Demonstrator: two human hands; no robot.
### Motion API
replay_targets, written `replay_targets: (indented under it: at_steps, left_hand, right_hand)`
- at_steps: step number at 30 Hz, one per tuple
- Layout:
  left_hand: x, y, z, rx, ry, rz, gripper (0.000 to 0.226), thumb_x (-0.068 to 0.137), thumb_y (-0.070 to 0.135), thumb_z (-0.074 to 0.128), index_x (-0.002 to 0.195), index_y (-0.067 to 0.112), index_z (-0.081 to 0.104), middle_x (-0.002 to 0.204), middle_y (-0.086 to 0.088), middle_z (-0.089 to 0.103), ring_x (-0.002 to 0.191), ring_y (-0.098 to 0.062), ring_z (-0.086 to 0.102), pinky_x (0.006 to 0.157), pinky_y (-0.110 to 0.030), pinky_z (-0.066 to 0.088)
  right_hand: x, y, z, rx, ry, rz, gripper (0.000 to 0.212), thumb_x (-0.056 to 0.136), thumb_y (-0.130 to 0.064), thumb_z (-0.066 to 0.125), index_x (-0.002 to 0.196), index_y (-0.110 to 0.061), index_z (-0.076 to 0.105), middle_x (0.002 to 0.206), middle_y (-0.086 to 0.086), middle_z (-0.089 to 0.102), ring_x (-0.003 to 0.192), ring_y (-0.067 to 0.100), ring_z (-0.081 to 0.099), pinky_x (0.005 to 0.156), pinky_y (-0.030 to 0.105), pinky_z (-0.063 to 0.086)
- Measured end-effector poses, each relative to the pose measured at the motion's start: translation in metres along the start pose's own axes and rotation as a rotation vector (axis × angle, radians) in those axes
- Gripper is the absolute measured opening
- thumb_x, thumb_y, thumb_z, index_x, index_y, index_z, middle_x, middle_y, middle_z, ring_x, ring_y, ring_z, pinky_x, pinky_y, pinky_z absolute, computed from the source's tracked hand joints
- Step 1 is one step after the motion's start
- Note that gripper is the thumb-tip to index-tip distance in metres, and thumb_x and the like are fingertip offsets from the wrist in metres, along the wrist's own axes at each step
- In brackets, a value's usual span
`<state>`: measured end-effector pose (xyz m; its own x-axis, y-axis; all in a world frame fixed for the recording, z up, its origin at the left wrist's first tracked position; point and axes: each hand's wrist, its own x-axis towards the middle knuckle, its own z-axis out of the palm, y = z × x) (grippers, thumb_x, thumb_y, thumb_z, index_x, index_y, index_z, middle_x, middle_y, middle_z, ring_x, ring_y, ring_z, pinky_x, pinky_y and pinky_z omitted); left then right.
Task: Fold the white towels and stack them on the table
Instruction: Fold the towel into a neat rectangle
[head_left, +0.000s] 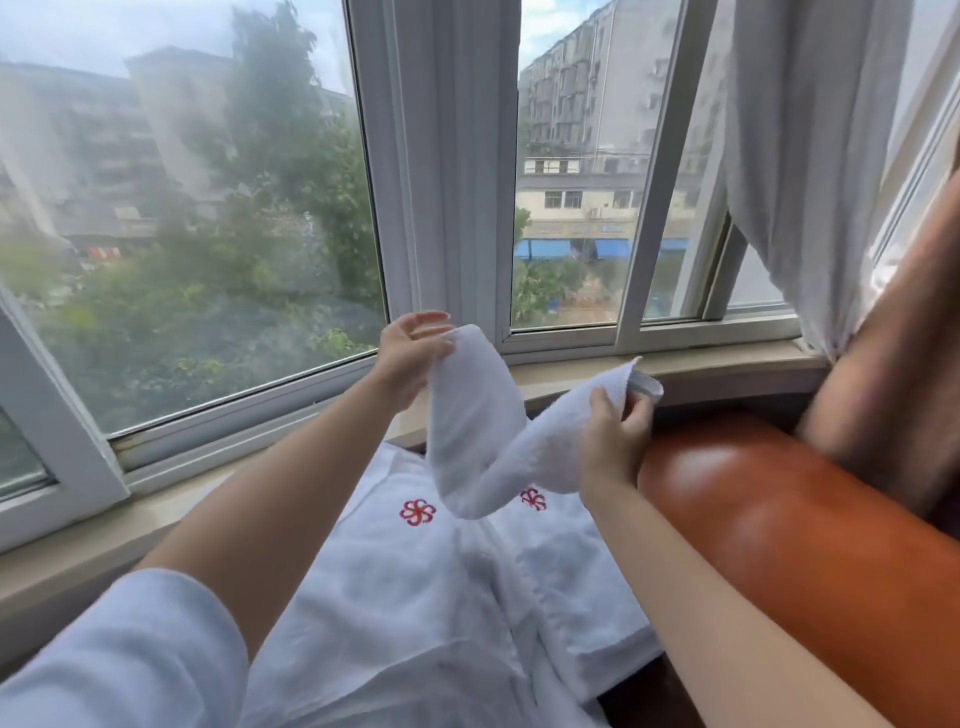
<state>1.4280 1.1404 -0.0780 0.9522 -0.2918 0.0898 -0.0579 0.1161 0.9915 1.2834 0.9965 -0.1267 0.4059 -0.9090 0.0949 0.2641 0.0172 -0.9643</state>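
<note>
Head view takes in a wide window (208, 208) with a pale sill (701, 366), which serves as the landmark. Below the sill, white towels (405, 587) lie spread flat, two red emblems showing on them; what they rest on is hidden. Right of them, under the sill's right end, runs a glossy brown armrest (769, 530); a curtain (800, 171) hangs above that end. In front of the sill a small towel (483, 441) sags in a loose V, its low point just above the flat towels. Left hand (402, 356) holds one end with the thumb side curled onto the cloth and the other fingers spread free. Right hand (615, 436) pinches the other end, near the sill's edge, between thumb and fingers. Risks, as I judge them: the left hold looks light, so that end may slip and drop; the sagging middle may drag across and rumple the towels beneath; and uneven ends would give a crooked fold.
</note>
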Motion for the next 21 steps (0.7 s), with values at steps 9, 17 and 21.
replay_targets:
  at_steps: [9,17,21]
  left_hand:
    - [0.035,-0.127,0.006,0.623,0.015,-0.238,0.05,0.084,0.0,0.064,0.133,0.006,0.053,0.132,-0.019,0.055,0.098,-0.022,0.055,0.076,-0.027,0.049]
    - [-0.002,-0.169,0.029,0.708,-0.151,-0.302,0.036,0.087,0.007,0.063,0.123,0.009,0.06,0.13,-0.012,0.054,0.116,-0.024,0.054,0.086,-0.026,0.045]
    - [-0.015,-0.164,0.035,0.783,-0.153,-0.2,0.037,0.087,0.011,0.061,0.124,0.014,0.06,0.13,-0.007,0.055,0.107,-0.017,0.053,0.082,-0.021,0.04]
  right_hand:
    - [-0.014,0.124,-0.045,-0.422,-0.045,0.523,0.043,0.086,-0.012,0.056,0.128,-0.008,0.049,0.1,0.007,0.058,0.086,0.029,0.053,0.077,0.029,0.034]
    - [0.023,0.096,-0.043,-0.339,-0.31,0.27,0.029,0.083,-0.009,0.058,0.108,-0.025,0.059,0.101,-0.006,0.069,0.1,0.021,0.064,0.085,0.033,0.048]
    - [0.013,0.097,-0.06,-0.246,-0.138,0.234,0.02,0.078,-0.015,0.059,0.094,-0.028,0.056,0.097,-0.01,0.068,0.097,0.019,0.065,0.079,0.03,0.047]
